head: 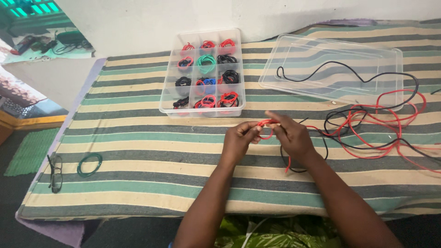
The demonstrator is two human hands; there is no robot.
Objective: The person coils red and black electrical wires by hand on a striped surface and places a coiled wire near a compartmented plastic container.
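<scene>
Head view: my left hand [239, 140] and right hand [291, 135] both pinched one red wire [265, 123]; organizer box [203, 71] had twelve compartments, one clear lid [330, 69].

Two hands, left [239, 140] and right [294, 138], at centre frame. One organizer box [202, 109] at upper centre has twelve compartments. One clear lid [330, 59] lies at upper right. One green coil [89, 164] and one pair of glasses [55, 172] lie at lower left.

1. A clear plastic compartment box [202, 73] stands at the far middle of the striped counter [138, 138], its cells holding red, black, green and blue wire coils.
2. Its clear rectangular lid [330, 69] lies to the right.
</scene>
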